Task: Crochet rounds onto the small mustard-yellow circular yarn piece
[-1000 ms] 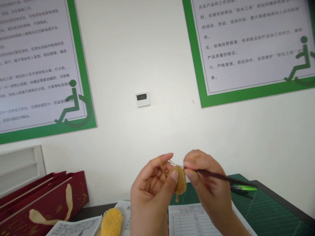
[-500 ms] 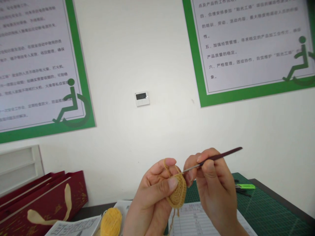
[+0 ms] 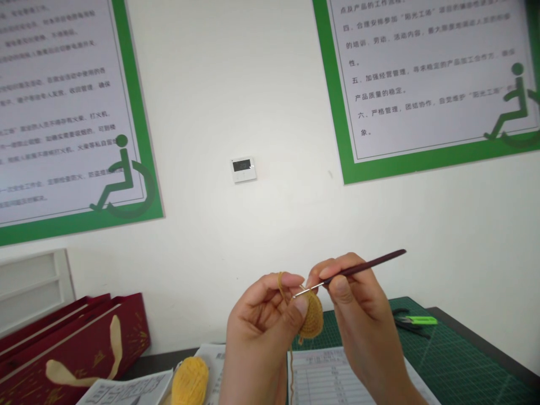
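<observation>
My left hand (image 3: 264,323) pinches a small round mustard-yellow crochet piece (image 3: 313,316) between thumb and fingers, with the yarn strand looped over the forefinger. My right hand (image 3: 358,306) grips a dark crochet hook (image 3: 363,265), its metal tip pushed into the top edge of the piece and its handle pointing up to the right. A loose yarn tail hangs down from the piece. A ball of yellow yarn (image 3: 190,381) lies on the table below my left hand.
A green cutting mat (image 3: 447,360) covers the table's right side, with green-handled snips (image 3: 415,322) on it. Printed sheets (image 3: 324,377) lie under my hands. Dark red gift bags (image 3: 71,343) stand at the left. Green-framed posters hang on the white wall (image 3: 270,225).
The hook's handle swung from pointing down-right to up-right. The tip then went back into the piece's top edge, and the piece turned slightly in my left hand.
</observation>
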`<move>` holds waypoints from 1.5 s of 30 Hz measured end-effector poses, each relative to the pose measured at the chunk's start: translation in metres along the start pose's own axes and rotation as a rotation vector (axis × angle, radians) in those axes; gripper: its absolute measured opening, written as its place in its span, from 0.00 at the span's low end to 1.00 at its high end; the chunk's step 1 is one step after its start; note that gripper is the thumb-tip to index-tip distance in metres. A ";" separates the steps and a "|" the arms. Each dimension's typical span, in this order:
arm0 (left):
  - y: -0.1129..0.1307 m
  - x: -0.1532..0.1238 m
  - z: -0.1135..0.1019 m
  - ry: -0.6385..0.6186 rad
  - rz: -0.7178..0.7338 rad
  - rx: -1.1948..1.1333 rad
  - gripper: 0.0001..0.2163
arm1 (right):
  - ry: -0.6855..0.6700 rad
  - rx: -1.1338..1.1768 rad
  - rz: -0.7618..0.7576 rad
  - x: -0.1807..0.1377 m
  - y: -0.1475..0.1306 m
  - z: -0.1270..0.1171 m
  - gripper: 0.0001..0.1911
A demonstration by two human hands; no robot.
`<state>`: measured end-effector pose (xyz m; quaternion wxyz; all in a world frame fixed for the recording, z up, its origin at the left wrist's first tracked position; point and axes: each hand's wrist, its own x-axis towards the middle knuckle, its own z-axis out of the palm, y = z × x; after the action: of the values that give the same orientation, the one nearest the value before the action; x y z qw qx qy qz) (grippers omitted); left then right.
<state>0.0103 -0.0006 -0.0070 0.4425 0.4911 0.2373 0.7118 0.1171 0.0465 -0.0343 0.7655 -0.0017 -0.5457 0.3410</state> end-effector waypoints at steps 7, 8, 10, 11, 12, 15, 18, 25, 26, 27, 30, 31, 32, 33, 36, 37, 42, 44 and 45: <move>0.001 -0.004 0.005 0.058 -0.031 -0.052 0.09 | 0.007 0.135 0.110 0.004 -0.002 -0.003 0.08; 0.001 -0.004 0.006 0.058 -0.037 -0.054 0.09 | -0.005 0.135 0.110 0.005 -0.002 -0.004 0.08; 0.002 -0.004 0.006 0.054 -0.046 -0.054 0.09 | -0.037 0.118 0.088 0.007 -0.002 -0.007 0.08; 0.003 -0.003 0.006 0.051 -0.047 -0.054 0.09 | -0.056 0.102 0.068 0.008 -0.002 -0.009 0.08; 0.003 -0.003 0.006 0.050 -0.048 -0.053 0.09 | -0.074 0.082 0.038 0.008 -0.003 -0.011 0.08; 0.004 -0.003 0.006 0.054 -0.050 -0.051 0.09 | -0.109 -0.027 -0.076 0.010 -0.005 -0.017 0.06; 0.002 -0.002 0.005 0.060 -0.045 -0.030 0.09 | -0.164 -0.202 -0.244 0.011 -0.010 -0.021 0.06; -0.004 -0.002 0.004 0.019 0.033 -0.036 0.09 | -0.311 -0.769 -0.752 0.010 -0.022 -0.016 0.11; -0.003 -0.002 0.005 0.018 0.049 -0.041 0.10 | -0.284 -0.761 -0.735 0.009 -0.021 -0.016 0.13; -0.002 -0.002 0.005 0.028 0.062 -0.043 0.11 | -0.258 -0.727 -0.689 0.008 -0.018 -0.016 0.14; 0.001 0.000 0.002 0.058 0.025 -0.063 0.14 | -0.193 -0.570 -0.498 0.006 -0.008 -0.020 0.14; 0.001 0.000 0.001 0.044 -0.014 -0.082 0.15 | -0.184 -0.524 -0.476 0.005 -0.004 -0.020 0.13; 0.002 0.001 -0.001 0.023 -0.055 -0.098 0.16 | -0.178 -0.503 -0.492 0.004 -0.001 -0.020 0.14; 0.002 0.002 -0.002 0.002 -0.089 -0.109 0.17 | -0.177 -0.518 -0.541 0.003 0.001 -0.020 0.15; 0.001 0.001 -0.003 0.010 -0.032 -0.038 0.15 | -0.115 -0.769 -0.748 -0.001 0.002 -0.013 0.19; 0.000 0.000 -0.002 0.049 0.041 0.025 0.14 | -0.100 -0.840 -0.785 -0.002 0.001 -0.011 0.19; -0.003 -0.002 0.001 0.151 0.211 0.254 0.09 | -0.013 -0.693 -0.502 -0.011 -0.006 -0.008 0.12; -0.002 -0.001 -0.001 0.092 0.141 0.202 0.08 | 0.103 -0.567 -0.323 -0.009 -0.008 -0.008 0.06; -0.001 0.000 -0.002 0.072 0.113 0.163 0.08 | 0.144 -0.478 -0.206 -0.006 -0.010 -0.008 0.07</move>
<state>0.0091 -0.0001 -0.0090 0.3515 0.5124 0.2823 0.7309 0.1278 0.0388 -0.0392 0.8108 -0.1513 -0.5522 0.1217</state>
